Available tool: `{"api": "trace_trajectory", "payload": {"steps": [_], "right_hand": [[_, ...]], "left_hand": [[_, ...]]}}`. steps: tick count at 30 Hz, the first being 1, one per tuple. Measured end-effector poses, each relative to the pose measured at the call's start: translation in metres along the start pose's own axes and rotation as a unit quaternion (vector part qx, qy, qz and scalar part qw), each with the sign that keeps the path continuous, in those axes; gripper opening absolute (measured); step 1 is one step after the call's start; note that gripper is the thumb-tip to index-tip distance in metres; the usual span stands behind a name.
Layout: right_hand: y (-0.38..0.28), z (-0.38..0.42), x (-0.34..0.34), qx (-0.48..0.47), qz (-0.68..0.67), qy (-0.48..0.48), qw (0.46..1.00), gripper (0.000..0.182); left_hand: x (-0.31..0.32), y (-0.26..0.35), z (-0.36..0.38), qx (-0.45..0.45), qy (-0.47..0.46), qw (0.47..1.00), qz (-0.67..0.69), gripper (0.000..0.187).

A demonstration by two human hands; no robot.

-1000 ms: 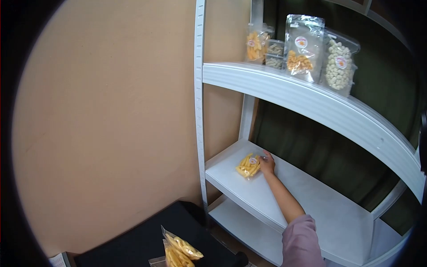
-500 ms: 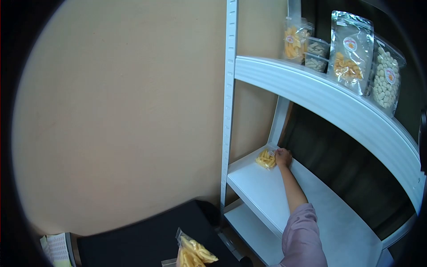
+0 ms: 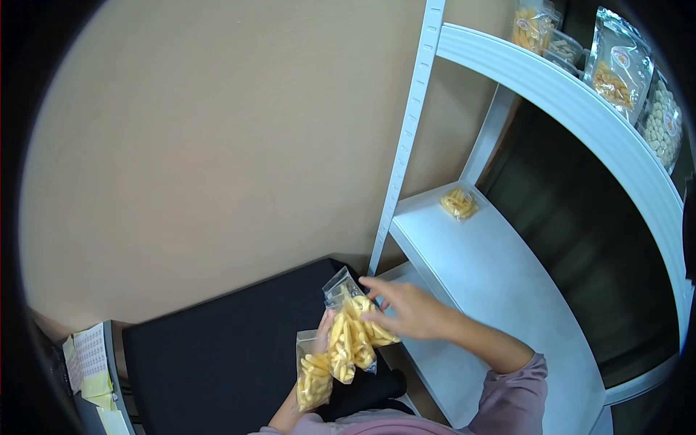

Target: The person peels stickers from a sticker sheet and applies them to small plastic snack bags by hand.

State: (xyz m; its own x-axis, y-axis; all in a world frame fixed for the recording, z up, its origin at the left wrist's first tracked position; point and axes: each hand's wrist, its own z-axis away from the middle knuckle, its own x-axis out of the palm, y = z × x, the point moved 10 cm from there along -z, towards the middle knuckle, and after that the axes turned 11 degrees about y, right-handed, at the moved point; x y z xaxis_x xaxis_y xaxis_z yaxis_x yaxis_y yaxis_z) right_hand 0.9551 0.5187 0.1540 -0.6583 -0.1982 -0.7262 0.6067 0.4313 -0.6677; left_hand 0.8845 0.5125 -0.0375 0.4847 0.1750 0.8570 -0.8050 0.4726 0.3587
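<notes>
Several clear plastic bags of yellow snack sticks (image 3: pixel 351 335) are bunched together in front of my body. My left hand (image 3: pixel 324 332), mostly hidden behind them, is closed on the bunch. One bag (image 3: pixel 314 380) hangs lower on the left side. My right hand (image 3: pixel 409 308) comes in from the right with thumb and fingers apart, its fingertips right at the edge of the rightmost bag. A single bag of the same sticks (image 3: pixel 460 204) lies at the far end of the white middle shelf (image 3: pixel 500 290).
On the upper shelf (image 3: pixel 536 71) stand a silver-backed pouch (image 3: pixel 620 69), a bag of white pieces (image 3: pixel 663 127), small clear tubs (image 3: pixel 562 51) and more yellow sticks. A black-covered surface (image 3: pixel 217 355) lies at lower left, beside papers (image 3: pixel 93 362). The rack's white post (image 3: pixel 413 123) rises by the wall.
My right hand has let go of the bag on the middle shelf and come back to the bunch. The bunch and my left hand have risen into view; the camera has tilted down.
</notes>
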Motion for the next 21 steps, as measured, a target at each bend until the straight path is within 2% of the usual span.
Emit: {"api": "trace_trajectory", "payload": {"steps": [4, 6, 8, 12, 14, 16, 18, 20, 21], "right_hand": [[0.003, 0.012, 0.025, -0.045, 0.009, 0.036, 0.998, 0.063], [0.015, 0.013, 0.03, 0.017, -0.035, -0.001, 0.999, 0.067], [0.023, 0.014, 0.033, 0.033, -0.031, -0.002, 0.999, 0.069], [0.033, 0.012, 0.038, 0.059, -0.045, -0.019, 0.997, 0.071], [0.042, 0.009, 0.032, 0.079, -0.042, -0.016, 0.996, 0.069], [0.049, 0.005, -0.01, 0.02, -0.107, 0.159, 0.981, 0.07], [0.066, 0.004, -0.061, 0.082, -0.131, 0.297, 0.942, 0.072], [0.096, 0.007, -0.105, 0.071, -0.076, 0.427, 0.898, 0.074], [0.12, 0.007, -0.118, 0.095, -0.058, 0.456, 0.883, 0.07]], "left_hand": [[0.002, -0.012, 0.014, -0.047, -0.024, 0.999, 0.001, 0.044], [-0.004, -0.019, 0.019, -0.067, -0.042, 0.997, -0.012, 0.049], [-0.01, -0.023, 0.022, -0.084, 0.002, 0.996, 0.014, 0.055], [-0.005, -0.025, 0.016, -0.091, 0.007, 0.995, 0.03, 0.052], [-0.027, -0.028, 0.023, -0.091, 0.005, 0.995, 0.029, 0.052], [-0.042, -0.03, 0.026, -0.092, 0.005, 0.995, 0.027, 0.052], [-0.029, -0.028, 0.015, -0.092, 0.005, 0.995, 0.023, 0.051], [-0.049, -0.027, 0.021, -0.096, 0.009, 0.995, 0.019, 0.051], [-0.028, -0.021, 0.008, -0.099, 0.011, 0.995, 0.018, 0.051]]}}
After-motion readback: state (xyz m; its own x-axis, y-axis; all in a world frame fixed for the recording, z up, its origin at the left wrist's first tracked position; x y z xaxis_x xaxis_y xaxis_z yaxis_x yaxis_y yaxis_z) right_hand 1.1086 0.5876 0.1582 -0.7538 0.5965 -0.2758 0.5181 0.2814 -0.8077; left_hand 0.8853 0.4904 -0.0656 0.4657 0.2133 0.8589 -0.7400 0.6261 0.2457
